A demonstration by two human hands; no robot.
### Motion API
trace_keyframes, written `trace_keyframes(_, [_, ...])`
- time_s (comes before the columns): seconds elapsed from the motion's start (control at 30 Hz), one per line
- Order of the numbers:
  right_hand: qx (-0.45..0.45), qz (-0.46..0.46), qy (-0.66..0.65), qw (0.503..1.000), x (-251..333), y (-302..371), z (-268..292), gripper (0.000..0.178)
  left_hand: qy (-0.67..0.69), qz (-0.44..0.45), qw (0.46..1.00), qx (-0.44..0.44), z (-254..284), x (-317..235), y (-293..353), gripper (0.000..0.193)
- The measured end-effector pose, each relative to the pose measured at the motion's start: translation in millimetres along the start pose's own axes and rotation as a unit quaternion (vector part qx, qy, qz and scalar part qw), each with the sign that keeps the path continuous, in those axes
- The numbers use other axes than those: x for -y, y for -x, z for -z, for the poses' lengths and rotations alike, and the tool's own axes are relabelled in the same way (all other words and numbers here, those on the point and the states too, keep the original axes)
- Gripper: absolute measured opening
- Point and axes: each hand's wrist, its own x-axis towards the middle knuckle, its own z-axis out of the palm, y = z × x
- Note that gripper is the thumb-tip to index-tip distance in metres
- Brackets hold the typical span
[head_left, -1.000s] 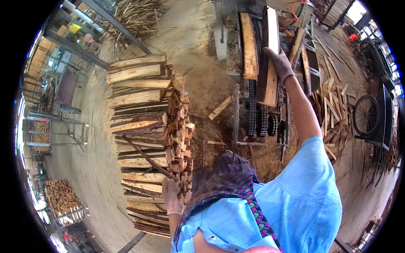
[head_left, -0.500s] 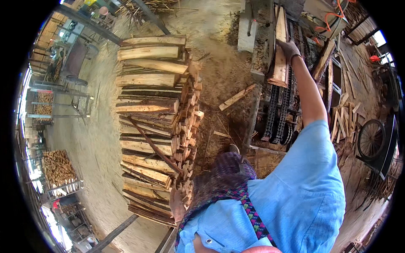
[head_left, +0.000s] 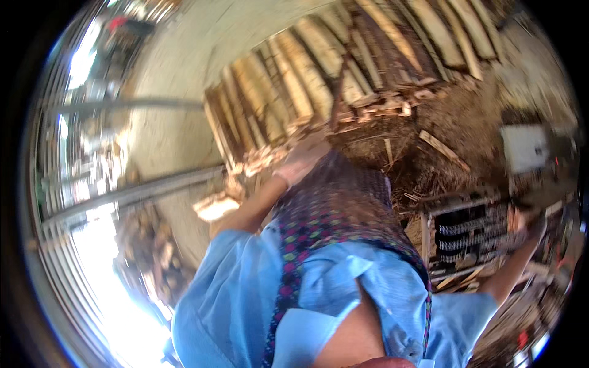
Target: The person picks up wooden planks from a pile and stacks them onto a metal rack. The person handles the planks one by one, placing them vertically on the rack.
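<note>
Wood (head_left: 297, 80) lay in a long stack across the top of the view. Half a second before, it had stood on the left side, so the person's head had swung round to the left. The left hand (head_left: 305, 158), in a pale glove, was just beside the near edge of the stack. A thin dark stick (head_left: 339, 92) leaned on the wood, and its low end was close to the fingers. I could not tell if the hand held the stick, touched the stack or only hung next to it.

The right hand (head_left: 519, 219) was far out to the right, by the chains (head_left: 461, 236) of the machine. Just before, it had been on a long, flat piece of wood there. Now I could not make that piece out, and the chains near the hand looked bare. That meant the hand might have let go, but its grip was too smeared to tell.

A loose strip (head_left: 444, 149) of wood lay on the dirt between the stack and the machine.

A lot was hard to see. Both hands were blurry, and so were most of their fingers. The dark round rim cut off the far part of the machine. White light washed out the lower left, where some logs (head_left: 153, 248) were only a brown smudge.
</note>
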Motion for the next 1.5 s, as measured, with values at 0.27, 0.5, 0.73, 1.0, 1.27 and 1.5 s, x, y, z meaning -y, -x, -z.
trace_keyframes(0.27, [-0.029, -0.12, 0.065, 0.99, 57, 81, 62, 0.076, -0.348, 0.081, 0.929, -0.098, 29, 150, 9, 0.062])
trace_keyframes(0.5, [-0.34, -0.015, -0.215, 0.915, 229, 207, 106, 0.077, -0.208, 0.333, 0.88, -0.266, 110, 97, 20, 0.1])
trace_keyframes(0.73, [-0.052, 0.13, -0.519, 0.843, 385, 303, 44, 0.055, -0.292, 0.384, 0.851, -0.209, 128, 161, -62, 0.137])
trace_keyframes(1.0, [0.138, 0.074, -0.46, 0.874, 472, 415, -5, 0.057, -0.261, 0.373, 0.863, -0.218, 165, 190, -59, 0.133])
trace_keyframes(1.27, [0.292, 0.115, -0.456, 0.833, 560, 441, 12, 0.054, 0.167, 0.29, 0.9, -0.279, 248, 170, 4, 0.101])
trace_keyframes(1.5, [0.513, 0.264, -0.377, 0.724, 728, 480, 70, 0.075, 0.351, 0.129, 0.896, -0.24, 214, 110, 54, 0.099])
